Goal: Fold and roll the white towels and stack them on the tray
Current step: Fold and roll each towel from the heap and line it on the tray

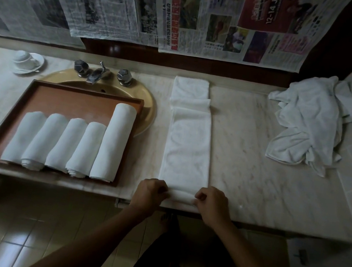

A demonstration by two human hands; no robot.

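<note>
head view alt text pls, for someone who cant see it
Both hands, left and right, roll the near end of a folded towel on a marble counter. Five rolled towels lie on the tray; unfolded towels sit far right.

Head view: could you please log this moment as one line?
left hand + right hand: rolling near end | long folded white towel | five rolls on brown wooden tray
</note>
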